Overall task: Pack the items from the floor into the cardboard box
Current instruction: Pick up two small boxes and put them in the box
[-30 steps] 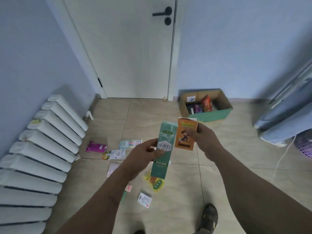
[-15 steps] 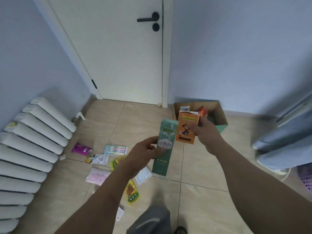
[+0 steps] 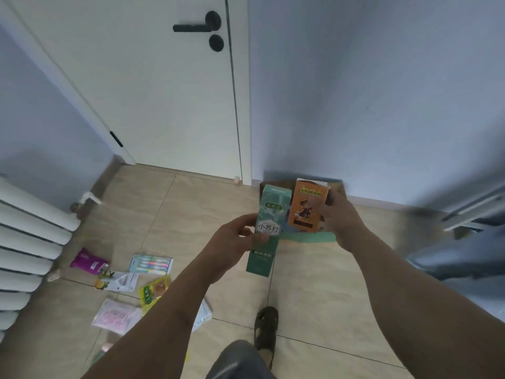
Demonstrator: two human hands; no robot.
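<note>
My left hand (image 3: 232,242) grips a tall green toothpaste carton (image 3: 269,231), held upright. My right hand (image 3: 341,217) holds an orange box (image 3: 307,209) just to its right. Both are raised in front of the cardboard box (image 3: 308,237), which stands against the far wall and is mostly hidden behind them; only its green front edge and a brown flap show. On the floor at the left lie a purple pack (image 3: 88,261), a toothbrush pack (image 3: 151,264), a white packet (image 3: 120,281), a yellow snack bag (image 3: 154,291) and a pink packet (image 3: 116,315).
A white radiator (image 3: 30,242) lines the left wall. A closed white door (image 3: 153,86) with a black handle is ahead. Blue fabric (image 3: 464,258) hangs at the right. My sandalled foot (image 3: 265,328) and knee are on the tiles below.
I have stepped closer to the cardboard box; it now sits right behind the two held cartons. The floor items have slid toward the lower left of the view.
</note>
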